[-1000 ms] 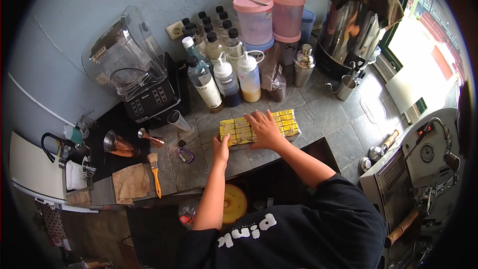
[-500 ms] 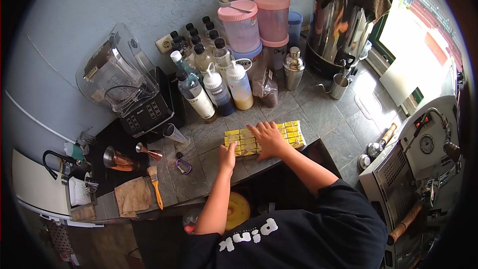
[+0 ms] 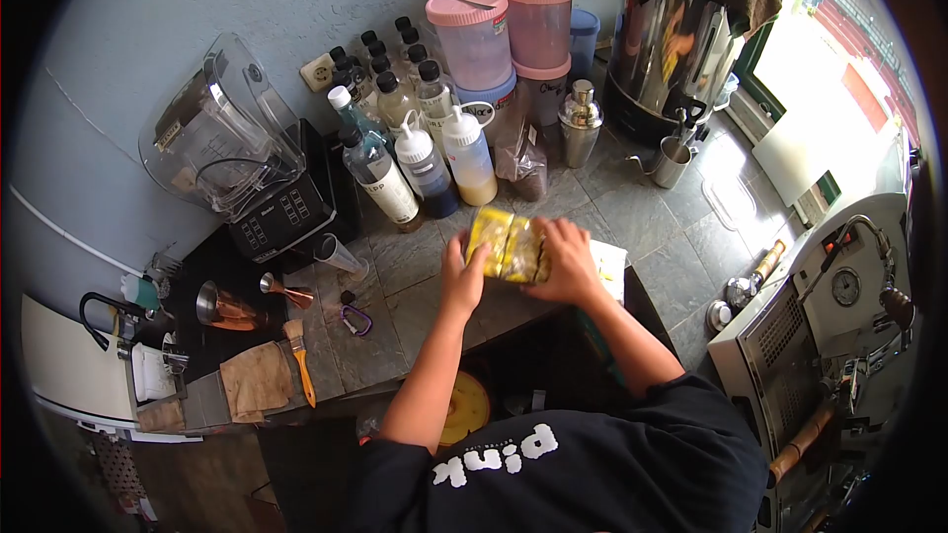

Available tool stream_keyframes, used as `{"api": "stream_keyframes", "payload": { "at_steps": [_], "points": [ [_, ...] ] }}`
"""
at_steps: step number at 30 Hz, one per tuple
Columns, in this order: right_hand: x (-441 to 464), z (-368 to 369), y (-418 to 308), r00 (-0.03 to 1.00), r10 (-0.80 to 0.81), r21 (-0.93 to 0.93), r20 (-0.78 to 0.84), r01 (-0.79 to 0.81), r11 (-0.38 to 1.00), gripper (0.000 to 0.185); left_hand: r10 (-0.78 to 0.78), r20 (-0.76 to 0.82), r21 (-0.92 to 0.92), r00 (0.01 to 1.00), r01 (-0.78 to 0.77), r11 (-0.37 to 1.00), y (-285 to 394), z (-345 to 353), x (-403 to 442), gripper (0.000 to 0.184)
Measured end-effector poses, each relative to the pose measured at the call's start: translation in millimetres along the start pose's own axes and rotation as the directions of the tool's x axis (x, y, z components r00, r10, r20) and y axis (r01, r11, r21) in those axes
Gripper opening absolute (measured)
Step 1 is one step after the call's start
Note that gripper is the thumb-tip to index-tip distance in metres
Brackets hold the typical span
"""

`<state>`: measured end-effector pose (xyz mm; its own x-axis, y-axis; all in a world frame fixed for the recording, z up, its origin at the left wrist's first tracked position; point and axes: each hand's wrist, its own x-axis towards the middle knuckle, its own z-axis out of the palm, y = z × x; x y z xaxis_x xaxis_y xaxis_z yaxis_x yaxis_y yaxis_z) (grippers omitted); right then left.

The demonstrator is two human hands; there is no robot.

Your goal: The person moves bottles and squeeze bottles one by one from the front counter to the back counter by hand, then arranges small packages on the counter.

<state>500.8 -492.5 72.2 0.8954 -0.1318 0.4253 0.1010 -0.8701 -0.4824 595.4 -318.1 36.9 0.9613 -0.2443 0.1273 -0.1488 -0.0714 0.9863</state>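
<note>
Between my hands is a bundle of yellow printed sachets [image 3: 507, 245] in clear wrapping, tilted up over the front of the counter. My left hand [image 3: 464, 276] grips its left end, thumb on the near face. On the right end my right hand [image 3: 569, 262] is closed round it, fingers over the top. Beyond my right wrist lies a flat white piece [image 3: 609, 266] with a yellowish edge; what it is I cannot make out. Behind the bundle stand two squeeze bottles [image 3: 469, 160] and a bag of brown powder [image 3: 523, 163].
A blender [image 3: 262, 168] stands left, with a copper jigger [image 3: 286, 289], brush [image 3: 300, 360] and cloth [image 3: 257, 380] nearer me. At the back are pink-lidded tubs [image 3: 469, 39], a shaker [image 3: 580, 123] and a steel urn [image 3: 657, 59]. An espresso machine [image 3: 790, 365] borders the right.
The yellow bundle lay flat and long on the counter; now it is lifted and tilted, showing a shorter face. Both hands have closed round it, and the white piece at right has come into view.
</note>
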Motion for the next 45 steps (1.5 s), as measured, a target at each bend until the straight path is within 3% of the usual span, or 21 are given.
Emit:
{"api": "stream_keyframes", "payload": {
  "at_steps": [3, 7, 9, 11, 13, 14, 15, 19, 21, 23, 24, 25, 27, 29, 33, 35, 39, 40, 43, 44, 45],
  "points": [
    [13.2, -21.5, 4.6, 0.974, 0.091, 0.196, -0.206, -0.050, 0.979, 0.097, 0.468, 0.084, 0.238, 0.880, -0.474, 0.848, 71.4, 18.6, 11.9, 0.054],
    [33.4, -13.1, 13.5, 0.884, 0.143, 0.316, -0.445, 0.006, 0.949, 0.095, 0.691, 0.070, 0.264, 0.720, -0.681, 0.683, 111.1, 57.1, 28.2, 0.067],
    [40.8, 2.7, 26.4, 0.769, 0.218, 0.348, -0.601, 0.006, 0.938, 0.093, 0.667, 0.053, 0.232, 0.743, -0.659, 0.715, 104.1, 73.8, 29.7, 0.072],
    [45.5, 13.3, 39.8, 0.738, 0.261, 0.392, -0.622, 0.006, 0.920, 0.091, 0.616, 0.070, 0.154, 0.784, -0.619, 0.770, 96.7, 88.2, 31.8, 0.081],
    [48.9, 19.4, 59.8, 0.625, 0.325, 0.449, -0.710, 0.046, 0.892, 0.095, 0.606, 0.113, -0.018, 0.788, -0.608, 0.794, 76.6, 106.3, 34.4, 0.081],
    [51.3, 19.6, 67.3, 0.607, 0.345, 0.494, -0.716, 0.091, 0.865, 0.095, 0.591, 0.160, 0.028, 0.791, -0.602, 0.798, 68.2, 111.9, 35.1, 0.079],
    [52.6, 19.4, 75.8, 0.588, 0.321, 0.460, -0.742, 0.099, 0.882, 0.098, 0.592, 0.225, 0.109, 0.774, -0.624, 0.774, 60.5, 115.4, 39.1, 0.077],
    [61.5, 21.3, 115.4, 0.528, 0.271, 0.278, -0.805, -0.069, 0.958, 0.105, 0.547, 0.330, 0.042, 0.770, -0.590, 0.806, 22.2, 146.0, 49.3, 0.077],
    [67.6, 21.5, 123.0, 0.508, 0.277, 0.267, -0.816, -0.094, 0.959, 0.105, 0.601, 0.267, 0.057, 0.753, -0.635, 0.770, 2.1, 161.5, 49.8, 0.079],
    [72.5, 27.0, 132.4, 0.494, 0.261, 0.239, -0.829, -0.109, 0.965, 0.105, 0.506, 0.298, 0.043, 0.810, -0.541, 0.840, -7.1, 167.8, 53.3, 0.083],
    [75.6, 26.9, 133.6, 0.501, 0.262, 0.261, -0.825, -0.073, 0.962, 0.106, 0.421, 0.339, 0.017, 0.841, -0.453, 0.892, -9.1, 168.3, 54.0, 0.085],
    [74.9, 25.1, 134.5, 0.514, 0.187, 0.137, -0.837, -0.135, 0.981, 0.106, 0.492, 0.294, 0.037, 0.819, -0.525, 0.851, -10.3, 169.5, 54.1, 0.085],
    [73.4, 26.1, 138.1, 0.541, 0.151, 0.070, -0.828, -0.167, 0.983, 0.107, 0.431, 0.336, 0.030, 0.838, -0.467, 0.884, -11.1, 166.9, 52.5, 0.085],
    [72.0, 30.0, 137.9, 0.555, 0.254, 0.300, -0.792, -0.009, 0.954, 0.109, 0.485, 0.296, 0.026, 0.823, -0.514, 0.857, -18.2, 169.7, 51.0, 0.084],
    [66.8, 28.8, 135.9, 0.605, 0.247, 0.356, -0.757, 0.065, 0.932, 0.111, 0.299, 0.421, 0.076, 0.857, -0.361, 0.929, -12.1, 158.2, 42.2, 0.082],
    [61.5, 25.2, 135.1, 0.637, 0.182, 0.174, -0.749, -0.076, 0.982, 0.112, 0.173, 0.471, 0.190, 0.865, -0.291, 0.938, -8.3, 152.2, 37.1, 0.082],
    [54.8, 28.1, 135.7, 0.677, 0.150, 0.138, -0.721, -0.071, 0.988, 0.114, 0.209, 0.455, 0.194, 0.866, -0.326, 0.925, -17.3, 147.4, 31.1, 0.081],
    [53.0, 31.3, 136.1, 0.679, 0.216, 0.257, -0.702, -0.042, 0.966, 0.114, 0.185, 0.464, 0.201, 0.866, -0.307, 0.930, -11.4, 141.1, 27.1, 0.082],
    [43.1, 28.9, 133.7, 0.705, 0.171, 0.035, -0.688, -0.204, 0.978, 0.113, 0.202, 0.429, 0.226, 0.881, -0.321, 0.920, -5.7, 121.0, 11.7, 0.084],
    [40.7, 32.1, 134.1, 0.693, 0.186, 0.157, -0.696, -0.105, 0.982, 0.114, 0.228, 0.409, 0.226, 0.884, -0.340, 0.913, -2.4, 110.7, 2.8, 0.081],
    [33.2, 26.4, 121.1, 0.722, 0.205, 0.068, -0.661, -0.214, 0.974, 0.116, 0.227, 0.389, 0.234, 0.893, -0.335, 0.913, 7.4, 93.7, -9.1, 0.081]
  ]
}}
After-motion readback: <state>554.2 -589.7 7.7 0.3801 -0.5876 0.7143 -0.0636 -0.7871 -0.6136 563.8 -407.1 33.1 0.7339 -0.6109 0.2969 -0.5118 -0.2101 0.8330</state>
